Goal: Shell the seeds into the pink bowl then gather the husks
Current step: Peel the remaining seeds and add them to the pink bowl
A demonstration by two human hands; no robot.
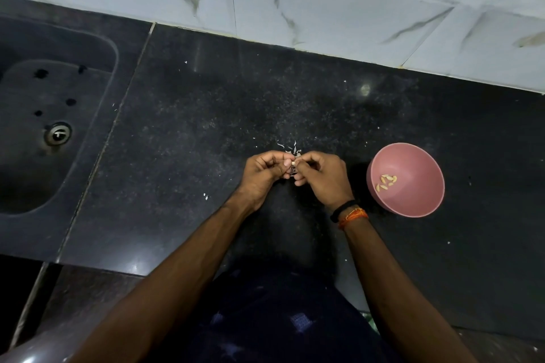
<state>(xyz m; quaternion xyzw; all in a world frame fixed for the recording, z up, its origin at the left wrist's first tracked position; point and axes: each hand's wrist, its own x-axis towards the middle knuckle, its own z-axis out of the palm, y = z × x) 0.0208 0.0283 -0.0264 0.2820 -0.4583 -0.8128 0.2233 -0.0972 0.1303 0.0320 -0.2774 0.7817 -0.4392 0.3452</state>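
Two hands meet above the black speckled stone worktop (295,91) | left hand (262,174) and right hand (320,175) pinch one small pale seed (293,162) | light, brittle, slippery; best gripped at its edges | round pink plastic bowl (413,200), right, holds kernels (385,181) | thin pale husks (290,148) lie just beyond fingertips

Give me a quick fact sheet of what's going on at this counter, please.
activity: shelling a seed
left hand: pinches the seed
right hand: pinches the same seed
pink bowl: right of the hands, a few shelled seeds inside
husks: small pile just beyond the hands, bits scattered around
counter: dark stone
sink: far left
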